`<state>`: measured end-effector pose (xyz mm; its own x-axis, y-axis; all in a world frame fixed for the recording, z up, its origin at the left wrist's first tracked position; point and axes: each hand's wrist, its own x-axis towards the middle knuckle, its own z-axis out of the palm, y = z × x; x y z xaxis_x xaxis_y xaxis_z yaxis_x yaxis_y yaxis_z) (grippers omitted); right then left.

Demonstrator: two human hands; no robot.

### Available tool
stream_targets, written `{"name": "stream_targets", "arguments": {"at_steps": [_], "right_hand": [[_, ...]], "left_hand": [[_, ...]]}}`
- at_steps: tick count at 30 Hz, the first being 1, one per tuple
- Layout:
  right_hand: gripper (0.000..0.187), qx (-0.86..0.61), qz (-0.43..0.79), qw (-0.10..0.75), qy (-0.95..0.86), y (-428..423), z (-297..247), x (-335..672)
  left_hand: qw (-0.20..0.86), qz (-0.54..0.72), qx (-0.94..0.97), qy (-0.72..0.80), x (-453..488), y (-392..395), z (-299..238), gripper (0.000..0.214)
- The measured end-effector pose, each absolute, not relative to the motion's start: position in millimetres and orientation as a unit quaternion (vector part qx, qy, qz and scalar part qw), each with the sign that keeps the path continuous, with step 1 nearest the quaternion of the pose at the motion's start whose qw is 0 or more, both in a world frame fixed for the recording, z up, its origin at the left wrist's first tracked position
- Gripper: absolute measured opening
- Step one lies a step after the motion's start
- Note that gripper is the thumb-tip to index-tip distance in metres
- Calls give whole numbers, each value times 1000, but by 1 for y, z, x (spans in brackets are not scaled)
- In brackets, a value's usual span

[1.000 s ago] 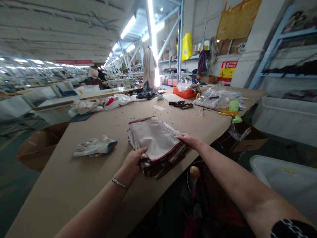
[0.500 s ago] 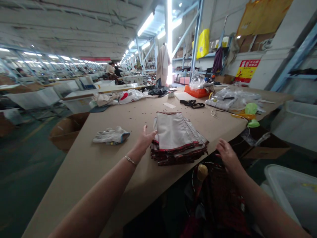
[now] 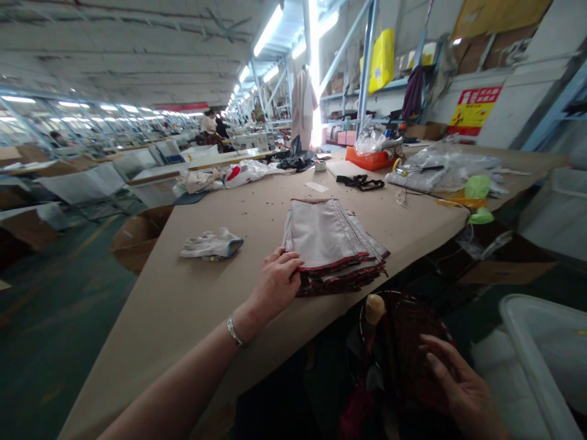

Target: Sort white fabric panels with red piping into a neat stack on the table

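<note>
Stack of cream fabric pieces with red edging [image 3: 332, 241]: one, on tan worktop [image 3: 183, 299], near edge; long axis directed away from person; piece count not readable.
Left hand [image 3: 277, 282]: laid flat, fingers spread, on stack's near left corner; nearer hand.
Right hand [image 3: 458, 382]: below worktop edge, well apart, fingers loosely extended against dark red patterned fabric [image 3: 408, 342].
White glove bundle [image 3: 211, 244]: one, left of stack.

We see a flat stack of cream fabric pieces [image 3: 331, 244] with red-trimmed edges, near our desk [image 3: 183, 305] edge.
</note>
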<state>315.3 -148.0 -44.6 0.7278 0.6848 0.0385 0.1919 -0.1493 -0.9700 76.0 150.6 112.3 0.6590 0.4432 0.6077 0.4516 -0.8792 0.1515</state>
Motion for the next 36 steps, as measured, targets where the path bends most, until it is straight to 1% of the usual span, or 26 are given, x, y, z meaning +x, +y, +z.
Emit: {"name": "stream_targets", "arguments": {"at_steps": [6,9,11,13,16,19,22,26,28,31,33,36], "right_hand": [[41,-754,184,532,-339,-154,-43,316],[32,-733,159,530,-395,-145,-29,307],[23,-698,127,538,-456,-132,-5,298],[16,-644,85,549,-526,-115,29,289],[19,-557,29,552,-619,-82,89,277],[17,-498,-5,533,-684,-42,133,270],[18,-514,-18,498,-698,-4,147,269],[18,-569,-19,447,-691,28,139,266],[19,-578,-24,421,-699,36,135,261],[25,-612,-55,324,-719,45,135,251],[24,-636,-81,259,-723,51,138,247],[18,-656,-119,216,-714,57,146,251]], "left_hand": [[-7,-324,-907,-268,80,156,109,26],[-10,-321,-900,-294,86,155,112,24],[6,-325,-893,-312,92,153,118,22],[26,-344,-886,-311,99,148,127,19],[26,-385,-882,-272,107,139,141,15],[-8,-393,-889,-235,111,132,150,15],[-66,-386,-893,-224,110,130,148,18],[-173,-406,-864,-242,102,127,139,20],[-209,-417,-845,-260,99,123,135,19],[-226,-429,-829,-279,99,118,134,18],[-223,-438,-824,-283,99,115,135,17],[-187,-453,-823,-288,96,113,137,16]]}}
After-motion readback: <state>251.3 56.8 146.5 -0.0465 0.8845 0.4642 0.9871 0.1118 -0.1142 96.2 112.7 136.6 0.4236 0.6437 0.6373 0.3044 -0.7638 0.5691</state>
